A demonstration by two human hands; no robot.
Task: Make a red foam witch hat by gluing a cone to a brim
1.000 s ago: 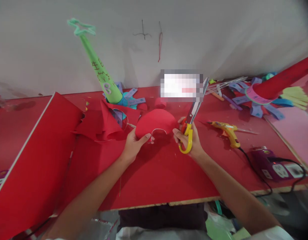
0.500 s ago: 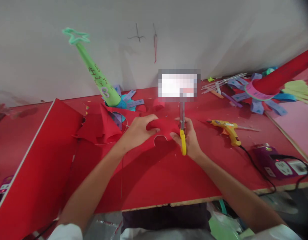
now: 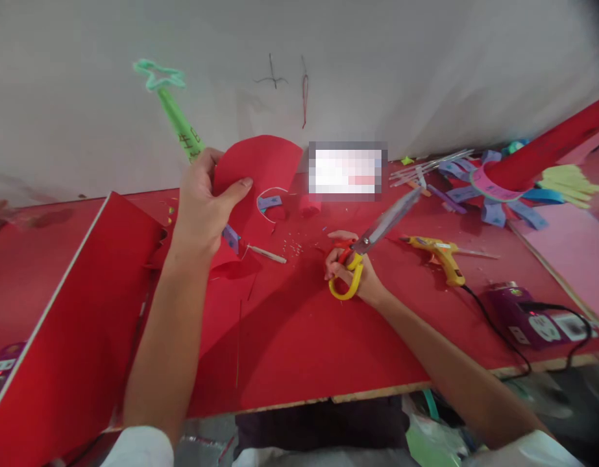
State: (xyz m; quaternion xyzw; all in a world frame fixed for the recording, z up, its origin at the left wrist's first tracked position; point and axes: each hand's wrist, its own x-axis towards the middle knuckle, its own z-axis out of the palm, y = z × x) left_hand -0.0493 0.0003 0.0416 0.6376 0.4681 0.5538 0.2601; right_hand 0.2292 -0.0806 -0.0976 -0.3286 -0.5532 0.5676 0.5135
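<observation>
My left hand pinches a curved sheet of red paper, thumb in front, raised above the table. A rounded notch is cut into the sheet's lower edge. My right hand is closed around scissors with red and yellow handles; their blades point up and to the right, away from the paper. Behind my left hand stands a green paper cone topped by a mint star outline, its lower part hidden. Below the sheet lie a thin pale stick and small scraps on the table.
A yellow glue gun lies on the red table, its cord running to a purple power socket. At right are a red cone with purple strips and pink paper. A red board divides the left side.
My left hand has lifted the red paper up and to the left, out of my right hand. The scissors have swung from upright to tilting rightward.
</observation>
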